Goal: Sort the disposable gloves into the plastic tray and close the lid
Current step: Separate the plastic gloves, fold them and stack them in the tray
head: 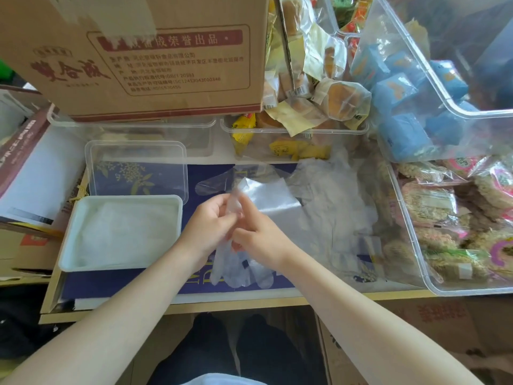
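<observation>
Clear, filmy plastic: one disposable glove (236, 262) is pinched at the scene's centre between the curled fingers of the left hand (212, 223) and the right hand (256, 232), the fingertips of both meeting on its bunched upper end. The glove's long axis runs far to near, its finger tips hanging toward the near edge of the blue board (138, 284). A loose pile of further gloves (327, 207) lies just right of the hands; their number cannot be told. One white plastic tray (70, 245), holding flattened gloves, sits left of the hands, near side. One clear lid (136, 151) lies just beyond it, off the tray. Farther back stand two clear tubs: one under a cardboard box (138, 51), one holding wrapped buns (338, 98). A large clear bin (433, 276) at right contains noodle packets, and a tilted bin (410, 51) above it holds blue packets. The board rests on a pale wooden tabletop (249, 302), with cartons stacked around it.
</observation>
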Motion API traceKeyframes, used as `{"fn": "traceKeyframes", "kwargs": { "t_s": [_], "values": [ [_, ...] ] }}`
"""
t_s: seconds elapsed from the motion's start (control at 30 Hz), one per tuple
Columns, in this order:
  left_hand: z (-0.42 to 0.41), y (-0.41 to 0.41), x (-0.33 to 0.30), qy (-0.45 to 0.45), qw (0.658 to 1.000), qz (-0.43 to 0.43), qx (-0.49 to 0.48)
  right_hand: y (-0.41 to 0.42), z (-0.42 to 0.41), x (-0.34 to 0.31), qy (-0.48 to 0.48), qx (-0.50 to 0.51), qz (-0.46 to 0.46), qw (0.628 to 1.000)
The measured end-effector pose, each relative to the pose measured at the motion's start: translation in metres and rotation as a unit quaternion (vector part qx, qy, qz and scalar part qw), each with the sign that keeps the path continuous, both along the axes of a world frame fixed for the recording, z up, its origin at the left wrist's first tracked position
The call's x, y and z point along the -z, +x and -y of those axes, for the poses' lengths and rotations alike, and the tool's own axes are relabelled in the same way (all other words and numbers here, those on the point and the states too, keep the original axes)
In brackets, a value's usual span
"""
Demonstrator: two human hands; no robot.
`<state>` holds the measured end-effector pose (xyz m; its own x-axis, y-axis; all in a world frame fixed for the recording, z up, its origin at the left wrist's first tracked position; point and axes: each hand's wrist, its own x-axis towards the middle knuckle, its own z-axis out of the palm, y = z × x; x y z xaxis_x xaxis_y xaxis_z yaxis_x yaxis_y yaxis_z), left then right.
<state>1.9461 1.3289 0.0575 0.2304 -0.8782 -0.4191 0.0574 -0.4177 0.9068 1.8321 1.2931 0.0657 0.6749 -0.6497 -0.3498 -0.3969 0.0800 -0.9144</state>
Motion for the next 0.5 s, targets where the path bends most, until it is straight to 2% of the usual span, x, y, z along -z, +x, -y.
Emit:
{"fn": "traceKeyframes", "kwargs": {
  "t_s": [0.1,0.2,0.3,0.37,0.4,0.43,0.5],
  "values": [
    [-0.001,0.009,0.004,0.007,0.999,0.002,0.052,0.004,0.001,0.007,0.044,-0.003,-0.004,0.999],
    [0.003,0.016,0.015,0.044,0.995,0.081,0.044,0.007,0.001,0.02,0.075,0.011,-0.02,0.997],
    [0.008,0.028,0.031,0.079,0.983,0.155,0.049,-0.004,0.004,0.032,0.028,0.091,-0.081,0.992],
    [0.01,0.034,0.036,0.1,0.983,0.145,0.042,-0.02,0.012,0.042,-0.093,0.144,-0.167,0.971],
    [0.01,0.037,0.037,0.102,0.985,0.13,0.041,-0.028,0.017,0.048,-0.125,0.165,-0.198,0.958],
    [0.01,0.039,0.037,0.097,0.988,0.116,0.043,-0.034,0.022,0.054,-0.123,0.18,-0.211,0.953],
    [0.011,0.042,0.036,0.074,0.992,0.088,0.049,-0.037,0.031,0.055,-0.026,0.216,-0.181,0.959]
  ]
}}
